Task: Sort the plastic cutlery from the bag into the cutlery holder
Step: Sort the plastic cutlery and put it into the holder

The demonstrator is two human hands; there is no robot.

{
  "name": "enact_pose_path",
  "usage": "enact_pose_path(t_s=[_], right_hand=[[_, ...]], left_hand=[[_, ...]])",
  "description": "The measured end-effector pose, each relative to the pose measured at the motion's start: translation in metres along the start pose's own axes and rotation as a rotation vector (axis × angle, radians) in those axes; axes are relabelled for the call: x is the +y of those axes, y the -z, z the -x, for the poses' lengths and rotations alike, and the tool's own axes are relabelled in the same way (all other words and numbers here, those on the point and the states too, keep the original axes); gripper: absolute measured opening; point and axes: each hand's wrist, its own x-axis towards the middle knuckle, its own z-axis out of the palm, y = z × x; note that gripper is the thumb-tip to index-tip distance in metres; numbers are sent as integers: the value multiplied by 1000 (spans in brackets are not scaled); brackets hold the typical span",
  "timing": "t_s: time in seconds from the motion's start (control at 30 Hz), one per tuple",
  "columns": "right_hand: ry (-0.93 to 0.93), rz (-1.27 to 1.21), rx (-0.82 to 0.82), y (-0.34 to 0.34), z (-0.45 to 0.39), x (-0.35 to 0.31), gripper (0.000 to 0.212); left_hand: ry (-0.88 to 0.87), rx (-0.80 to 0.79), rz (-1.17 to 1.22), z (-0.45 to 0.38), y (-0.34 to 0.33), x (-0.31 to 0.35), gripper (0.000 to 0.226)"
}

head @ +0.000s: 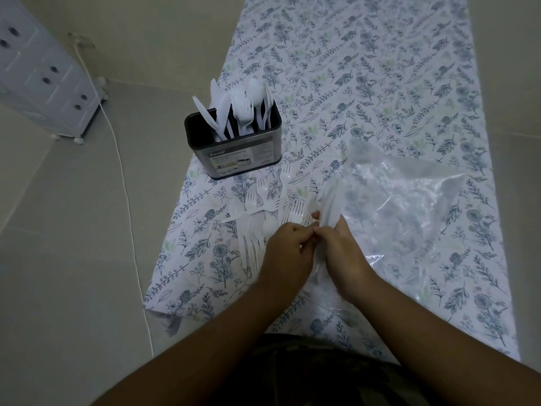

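A steel cutlery holder [243, 155] with a black rim stands on the floral cloth [380, 83], holding several white knives, forks and spoons upright. Loose white plastic forks and spoons [263, 206] lie scattered in front of it. A clear plastic bag [409, 206] is spread to the right. My left hand [288, 250] and my right hand [344, 253] meet over the pile's near end. My right hand grips a bundle of white cutlery [329, 210] that sticks up past its fingers. My left hand's curled fingers pinch at the same bundle.
The cloth lies on a pale tiled floor [73, 259]. A white cable [128, 206] runs along the floor left of the cloth. A grey drawer cabinet [41, 71] on small wheels stands at the far left. The cloth's near-left corner is folded.
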Motion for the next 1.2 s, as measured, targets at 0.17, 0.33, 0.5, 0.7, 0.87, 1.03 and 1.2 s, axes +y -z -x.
enact_pose_path(t_s=[0.17, 0.33, 0.5, 0.7, 0.87, 1.03, 1.2], right_hand=[[211, 32, -18, -2, 2, 4, 45], [310, 187, -64, 5, -1, 19, 36], [351, 364, -63, 19, -4, 43, 19], [445, 505, -102, 28, -1, 47, 30], [487, 607, -80, 37, -3, 41, 25], [437, 595, -24, 45, -11, 43, 35], [467, 658, -2, 44, -14, 42, 39]], left_hand=[[-92, 115, 161, -5, 7, 3, 20], [-207, 79, 142, 3, 2, -5, 33], [-133, -30, 102, 9, -10, -19, 42], [-168, 36, 1, -1, -11, -22, 6], [-192, 62, -24, 0, -15, -23, 4], [-181, 42, 1, 1, -13, -24, 7], [-128, 57, 32, 4, -12, -26, 13]])
